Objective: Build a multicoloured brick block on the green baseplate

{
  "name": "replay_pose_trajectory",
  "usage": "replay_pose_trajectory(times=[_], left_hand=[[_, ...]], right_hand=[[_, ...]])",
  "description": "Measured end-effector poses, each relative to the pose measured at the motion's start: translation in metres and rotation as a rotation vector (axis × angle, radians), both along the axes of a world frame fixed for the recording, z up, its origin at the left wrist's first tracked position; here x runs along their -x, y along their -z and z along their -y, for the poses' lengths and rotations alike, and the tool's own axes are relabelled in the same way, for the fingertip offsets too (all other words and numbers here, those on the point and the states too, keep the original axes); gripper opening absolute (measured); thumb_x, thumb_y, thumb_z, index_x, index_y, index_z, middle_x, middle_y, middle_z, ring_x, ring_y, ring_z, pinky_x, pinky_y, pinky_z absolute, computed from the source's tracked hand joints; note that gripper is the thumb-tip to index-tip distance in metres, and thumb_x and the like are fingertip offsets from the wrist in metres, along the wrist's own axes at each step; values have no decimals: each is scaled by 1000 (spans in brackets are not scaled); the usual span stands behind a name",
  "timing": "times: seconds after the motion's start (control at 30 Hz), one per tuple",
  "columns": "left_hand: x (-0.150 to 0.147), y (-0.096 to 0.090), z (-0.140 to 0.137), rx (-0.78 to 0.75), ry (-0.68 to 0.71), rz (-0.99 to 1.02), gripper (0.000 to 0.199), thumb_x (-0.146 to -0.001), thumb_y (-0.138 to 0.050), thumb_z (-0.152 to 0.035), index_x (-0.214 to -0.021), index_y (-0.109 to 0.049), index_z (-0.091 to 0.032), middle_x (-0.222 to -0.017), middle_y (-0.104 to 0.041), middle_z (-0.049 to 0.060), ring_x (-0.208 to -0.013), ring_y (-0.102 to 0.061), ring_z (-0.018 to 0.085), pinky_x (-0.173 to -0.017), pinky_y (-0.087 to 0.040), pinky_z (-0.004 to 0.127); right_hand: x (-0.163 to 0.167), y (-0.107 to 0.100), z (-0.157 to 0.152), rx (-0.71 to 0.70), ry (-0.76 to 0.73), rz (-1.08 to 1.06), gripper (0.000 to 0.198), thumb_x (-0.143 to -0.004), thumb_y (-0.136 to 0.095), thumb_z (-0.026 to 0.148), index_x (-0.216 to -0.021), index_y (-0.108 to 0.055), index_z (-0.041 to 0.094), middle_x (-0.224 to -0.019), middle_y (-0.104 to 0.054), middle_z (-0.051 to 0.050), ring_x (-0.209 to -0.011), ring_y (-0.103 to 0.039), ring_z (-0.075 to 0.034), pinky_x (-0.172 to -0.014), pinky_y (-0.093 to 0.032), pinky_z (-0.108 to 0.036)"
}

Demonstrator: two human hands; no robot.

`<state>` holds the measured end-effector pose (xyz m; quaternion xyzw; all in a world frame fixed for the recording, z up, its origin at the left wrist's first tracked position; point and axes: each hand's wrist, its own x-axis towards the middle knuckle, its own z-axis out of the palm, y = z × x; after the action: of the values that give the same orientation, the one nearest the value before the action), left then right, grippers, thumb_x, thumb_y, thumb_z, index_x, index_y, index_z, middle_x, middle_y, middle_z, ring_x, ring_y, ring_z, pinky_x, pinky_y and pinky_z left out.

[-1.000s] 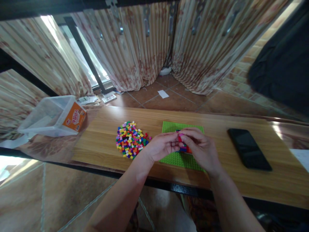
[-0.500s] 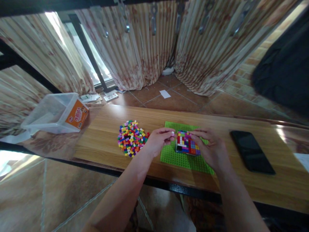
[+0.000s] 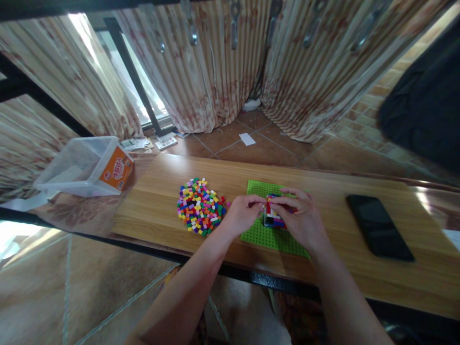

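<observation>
Multicoloured brick model (image 3: 276,222) lies partly under the right hand (image 3: 304,215), beside the pinched left hand (image 3: 241,214); what either grips is unclear.

Phone (image 3: 380,227): black, flat on the tabletop (image 3: 151,206), right side of the frame
Bin (image 3: 84,188): see-through plastic, orange label (image 3: 117,167), far left
Curtains (image 3: 201,81): striped, across the top
White paper (image 3: 247,139): on the tiled floor (image 3: 283,152), above centre
Dark fabric (image 3: 424,100): upper right
</observation>
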<state>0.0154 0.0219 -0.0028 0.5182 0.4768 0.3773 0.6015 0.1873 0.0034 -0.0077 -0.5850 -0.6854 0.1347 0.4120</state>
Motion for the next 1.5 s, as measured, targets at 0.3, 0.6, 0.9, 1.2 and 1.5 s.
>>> replay_pose_trajectory(times=[0.3,0.6,0.9,1.2,1.5], left_hand=[[4,5,2,-229,74,-195,29,-85,-54,-15,-96,-80,-19,-81,-76,3,-76,-66,17,-71,-50,25],[1,0,9,-303,77,-314,31,-88,-51,-15,-101,-79,-18,-97,-79,5,-92,-70,20,-85,-54,30],[-2,-3,15,-377,67,-397,31,-90,-49,-17,-97,-79,-18,-85,-77,6,-72,-66,19,-70,-48,28],[-1,-3,15,-402,63,-383,30,-89,-49,-15,-92,-78,-19,-85,-76,6,-74,-65,20,-72,-47,29],[-1,4,1,-20,-102,81,23,-84,-60,-11,-102,-74,-15,-85,-75,5,-68,-67,14,-69,-52,27]], right_hand=[[5,3,-3,61,64,-73,15,-80,-71,39,-79,-80,27,-106,-70,-9,-105,-61,-29,-95,-45,-52],[6,3,-2,-21,63,25,21,-85,-66,41,-78,-80,27,-105,-71,-8,-101,-61,-29,-92,-46,-50],[9,3,-1,-42,44,36,23,-87,-63,40,-78,-79,27,-99,-71,-8,-97,-62,-28,-88,-48,-49],[10,3,-2,-11,46,3,21,-85,-64,41,-76,-78,28,-99,-71,-7,-97,-62,-27,-89,-48,-49],[-4,-6,4,-37,115,-179,19,-87,-64,38,-90,-77,24,-100,-75,-6,-97,-68,-24,-92,-51,-45]])
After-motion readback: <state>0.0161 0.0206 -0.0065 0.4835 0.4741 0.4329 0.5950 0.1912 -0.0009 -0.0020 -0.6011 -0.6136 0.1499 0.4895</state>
